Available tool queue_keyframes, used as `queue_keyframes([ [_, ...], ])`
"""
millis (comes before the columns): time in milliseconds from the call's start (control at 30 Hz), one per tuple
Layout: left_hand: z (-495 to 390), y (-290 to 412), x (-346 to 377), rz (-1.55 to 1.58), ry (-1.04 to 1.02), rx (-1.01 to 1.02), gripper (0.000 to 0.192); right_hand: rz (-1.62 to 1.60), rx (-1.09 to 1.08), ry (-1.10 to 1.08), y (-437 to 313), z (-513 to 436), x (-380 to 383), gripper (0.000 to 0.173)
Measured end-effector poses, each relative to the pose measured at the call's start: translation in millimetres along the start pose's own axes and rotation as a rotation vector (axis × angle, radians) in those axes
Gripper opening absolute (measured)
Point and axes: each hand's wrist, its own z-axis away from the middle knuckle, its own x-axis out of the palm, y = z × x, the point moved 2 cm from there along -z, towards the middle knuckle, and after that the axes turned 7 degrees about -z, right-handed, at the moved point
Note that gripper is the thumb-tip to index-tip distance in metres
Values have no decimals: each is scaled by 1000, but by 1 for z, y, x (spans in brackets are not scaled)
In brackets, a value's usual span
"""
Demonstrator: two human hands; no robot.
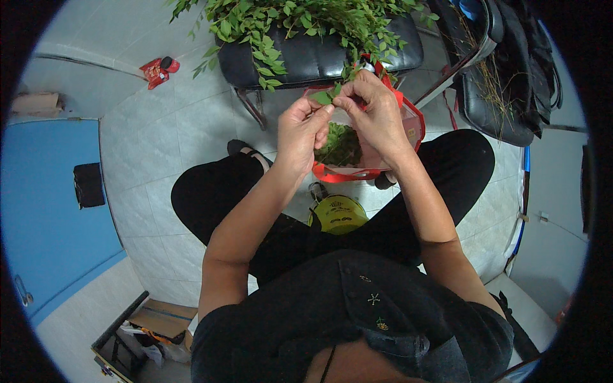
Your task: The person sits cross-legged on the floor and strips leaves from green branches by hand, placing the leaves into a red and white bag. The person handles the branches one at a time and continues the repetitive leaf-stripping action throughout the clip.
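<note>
My left hand (306, 129) and my right hand (373, 105) meet over an open red-edged bag (376, 158). Between their fingertips is a small leafy sprig (324, 97); the left fingers pinch a green leaf, and the right fingers hold the stem side. Picked green leaves (340, 146) lie inside the bag, partly hidden by my hands. Beyond, a large heap of leafy branches (306, 19) rests on a black padded chair (306, 60), some hanging over its front edge. A red strap (339, 175) crosses the bag's near rim.
A yellow-green round object (339, 215) is between my legs. Bare twigs (493, 91) lie on another black chair (479, 107) at the right. A red packet (155, 73) is on the floor at upper left. At lower left stands a cardboard box (163, 318).
</note>
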Motion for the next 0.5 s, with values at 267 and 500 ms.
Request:
queue_keyframes([
  [267,-2,-1,-12,90,28,-32,9,-435,189,62,5,-6,-19,7],
  [500,-2,-1,-6,24,50,-21,7,-710,443,-88,12,0,0,20],
])
